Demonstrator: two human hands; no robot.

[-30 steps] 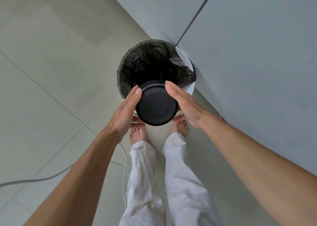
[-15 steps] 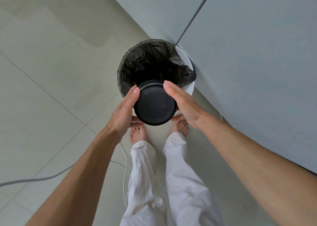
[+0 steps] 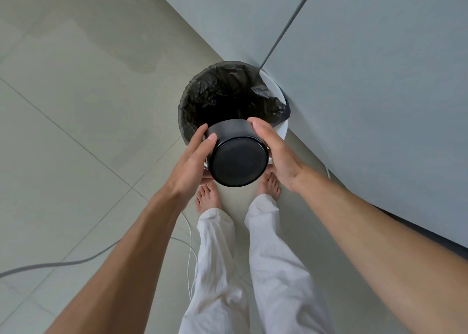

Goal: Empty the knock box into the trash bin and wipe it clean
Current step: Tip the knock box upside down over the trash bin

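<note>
Head view: pale tiled floor (image 3: 83, 120), perhaps glossy.

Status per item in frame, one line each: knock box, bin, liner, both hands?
knock box: tipped, base toward camera, mouth toward the bin
trash bin: upright, open, no lid
bin liner: in place, contents too dark to tell
left hand: gripping box side
right hand: gripping box side

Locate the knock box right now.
Head view, centre: the knock box is held between left hand and right hand, tipped toward the trash bin.
</note>
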